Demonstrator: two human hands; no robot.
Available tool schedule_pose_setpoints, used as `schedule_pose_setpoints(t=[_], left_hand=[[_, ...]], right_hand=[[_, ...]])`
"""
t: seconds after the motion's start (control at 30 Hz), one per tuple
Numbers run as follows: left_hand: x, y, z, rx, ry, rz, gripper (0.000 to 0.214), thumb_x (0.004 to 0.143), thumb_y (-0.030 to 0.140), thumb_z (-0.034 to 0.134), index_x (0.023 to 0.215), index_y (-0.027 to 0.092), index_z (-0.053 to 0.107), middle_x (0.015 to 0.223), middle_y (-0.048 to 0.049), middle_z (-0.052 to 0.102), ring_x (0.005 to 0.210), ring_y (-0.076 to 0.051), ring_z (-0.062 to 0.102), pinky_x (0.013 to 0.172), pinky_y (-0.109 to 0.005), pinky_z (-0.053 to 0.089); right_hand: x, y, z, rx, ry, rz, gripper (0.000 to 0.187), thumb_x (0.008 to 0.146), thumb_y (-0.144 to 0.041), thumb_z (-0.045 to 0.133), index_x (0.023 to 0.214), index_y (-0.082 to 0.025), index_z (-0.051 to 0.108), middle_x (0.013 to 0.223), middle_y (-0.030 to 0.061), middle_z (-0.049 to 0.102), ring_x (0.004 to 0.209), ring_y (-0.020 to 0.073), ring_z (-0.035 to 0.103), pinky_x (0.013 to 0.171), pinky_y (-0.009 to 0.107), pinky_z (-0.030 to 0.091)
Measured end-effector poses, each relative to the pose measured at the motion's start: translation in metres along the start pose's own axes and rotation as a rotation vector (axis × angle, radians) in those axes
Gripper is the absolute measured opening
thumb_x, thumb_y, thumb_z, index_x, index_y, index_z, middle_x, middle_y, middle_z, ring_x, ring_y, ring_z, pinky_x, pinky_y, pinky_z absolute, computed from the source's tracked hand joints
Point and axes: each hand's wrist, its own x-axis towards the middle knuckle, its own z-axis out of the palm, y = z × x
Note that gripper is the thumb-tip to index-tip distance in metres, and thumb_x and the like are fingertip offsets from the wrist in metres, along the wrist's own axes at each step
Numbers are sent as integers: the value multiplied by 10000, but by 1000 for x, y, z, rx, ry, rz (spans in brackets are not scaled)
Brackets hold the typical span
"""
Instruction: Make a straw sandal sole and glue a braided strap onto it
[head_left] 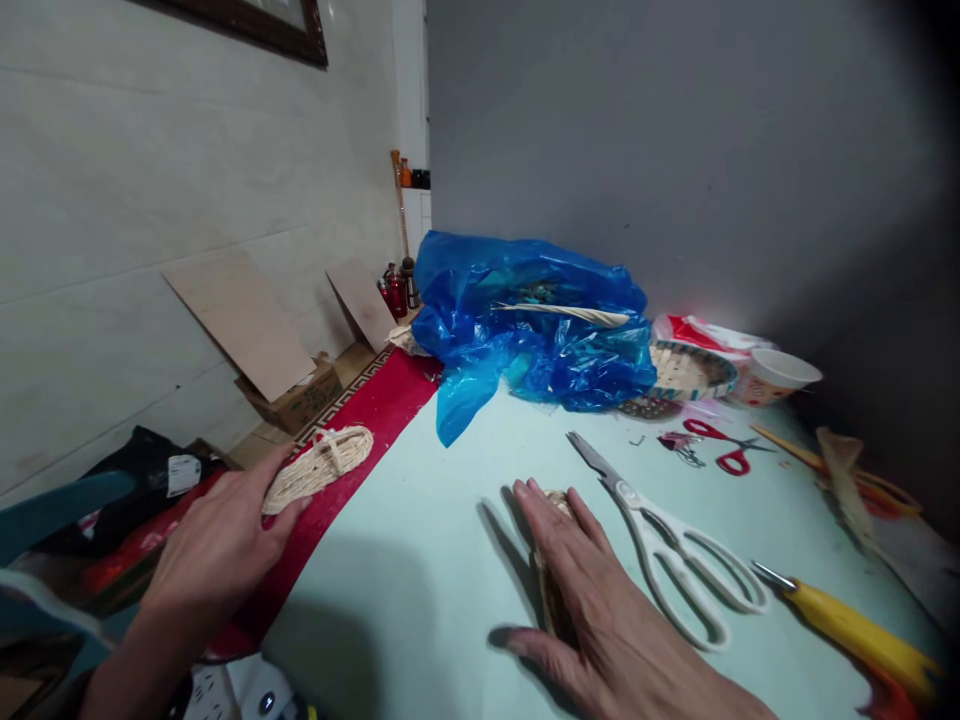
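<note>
Our left hand (pixel 214 550) pinches a small cream slipper of ridged, woven straw (pixel 322 465) over the red strip (pixel 401 395); its sole and strap look finished. Our right hand (pixel 592 590) mostly hides another straw piece (pixel 559 503) on the pale-green tabletop (pixel 442 475); its grasp, and what work remains, we cannot tell.

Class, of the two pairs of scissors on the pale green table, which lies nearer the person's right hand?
The larger, white-handled metal scissors, beside the right hand; the smaller, red-handled metal scissors lie farther away.
</note>
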Motion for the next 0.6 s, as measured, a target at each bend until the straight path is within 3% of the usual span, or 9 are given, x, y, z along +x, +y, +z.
schedule_pose_setpoints(t=[0.07,0.17,0.33,0.47,0.6], left_hand=[[-2,7,-4,35,14,-16,540,923,406,419,1365,135,569,1231,-221,708,1088,-423,672,931,-573,523],[-8,21,-13,69,67,-50,533,931,413,432,1361,119,546,1258,-207,692,1140,-390,652,973,-535,519],[-37,58,-14,-20,396,-7,506,912,434,504,1347,179,549,1245,-153,685,1120,-349,671,974,-483,526],[-67,98,10,-155,258,151,485,930,435,470,1361,214,498,1214,-179,659,1029,-366,678,776,-481,558],[-83,130,35,-74,170,428,440,923,339,491,1329,169,478,971,-165,681,794,-338,656,701,-475,520]], right_hand=[[-4,0,-5,34,39,47,806,1021,-478,426,1597,-116,-5,1589,205,347,1485,310,290,1153,602,357],[-12,5,-10,52,116,101,602,1042,-290,362,1590,-177,141,1594,135,380,1488,267,298,1165,540,374],[-16,7,-13,101,158,48,501,978,-122,362,1476,-181,340,1415,129,608,1348,243,535,1137,482,435],[-21,-4,-29,180,130,102,491,960,-112,381,1448,-126,332,1351,188,626,1252,264,593,1029,422,522],[-42,-15,-42,235,67,273,500,978,-189,446,1458,-117,324,1329,179,620,1148,259,618,986,407,542]])
